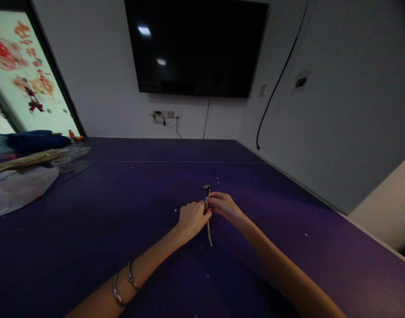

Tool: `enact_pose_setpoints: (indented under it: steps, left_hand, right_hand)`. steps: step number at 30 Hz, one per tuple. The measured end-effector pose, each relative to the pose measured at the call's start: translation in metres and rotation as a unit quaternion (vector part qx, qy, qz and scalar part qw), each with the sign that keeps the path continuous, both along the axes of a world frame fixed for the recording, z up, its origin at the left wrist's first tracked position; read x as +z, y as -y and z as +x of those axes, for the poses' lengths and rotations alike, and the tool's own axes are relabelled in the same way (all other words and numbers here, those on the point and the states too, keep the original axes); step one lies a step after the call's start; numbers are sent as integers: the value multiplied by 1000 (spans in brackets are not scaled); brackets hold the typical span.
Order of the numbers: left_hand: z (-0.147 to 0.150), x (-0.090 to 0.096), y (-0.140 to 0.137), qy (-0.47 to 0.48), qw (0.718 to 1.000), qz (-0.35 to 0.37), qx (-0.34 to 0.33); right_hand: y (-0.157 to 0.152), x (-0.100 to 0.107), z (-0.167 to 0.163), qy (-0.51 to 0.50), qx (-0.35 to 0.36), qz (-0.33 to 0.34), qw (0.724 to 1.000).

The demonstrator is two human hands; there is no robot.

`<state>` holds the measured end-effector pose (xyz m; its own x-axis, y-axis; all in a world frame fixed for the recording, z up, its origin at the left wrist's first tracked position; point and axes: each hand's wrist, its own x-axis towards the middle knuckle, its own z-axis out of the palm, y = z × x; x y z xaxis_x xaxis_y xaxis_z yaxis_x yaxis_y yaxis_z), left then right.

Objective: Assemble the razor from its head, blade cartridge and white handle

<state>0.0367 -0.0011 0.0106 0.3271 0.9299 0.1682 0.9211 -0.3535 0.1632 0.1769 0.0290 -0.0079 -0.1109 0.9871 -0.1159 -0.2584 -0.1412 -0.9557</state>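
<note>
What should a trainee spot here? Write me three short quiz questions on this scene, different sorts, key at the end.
1. True or false: the left hand and right hand meet at the T-headed tool.
2. How many bracelets circle the left forearm? A) one B) two C) four
3. Fill in: the black television is mounted on the ___, beyond the purple surface.

Key: 1. True. 2. B. 3. Wall.

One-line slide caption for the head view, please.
Left hand and right hand hold a slim T-headed item over a purple surface, a dark television on the wall beyond.
</note>
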Motion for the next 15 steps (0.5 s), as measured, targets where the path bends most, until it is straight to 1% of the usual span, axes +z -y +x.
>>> enact_pose_setpoints:
  steps: [3,5,6,7,8,9,10,13,15]
  left_hand:
    - [4,-1,1,29,999,8,-39]
    - [4,-4,0,40,997,-12,-68]
    - [3,-7,-1,37,996,-27,-74]
    - [2,-10,-2,31,996,-42,-73]
    - [1,-13,-4,21,996,-55,-67]
    - [0,-17,-5,12,996,-60,-61]
    - [-1,-21,-6,6,996,-65,-55]
    - [-2,-29,-9,-9,996,-74,-44]
    - [0,-32,-10,-18,996,-80,-34]
  right_hand:
    - [0,-1,11,-4,-24,10,1000]
    - [-2,-3,28,7,-43,21,999]
    - [-3,-5,40,31,-57,27,998]
    - [-5,-6,54,78,-76,33,994]
    - [-6,-8,70,141,-97,41,984]
    - [-7,-9,87,226,-126,47,965]
    - [-7,-11,104,325,-147,56,933]
    - [-7,-17,152,412,-188,42,890]
    - [-5,-21,176,456,-209,36,864]
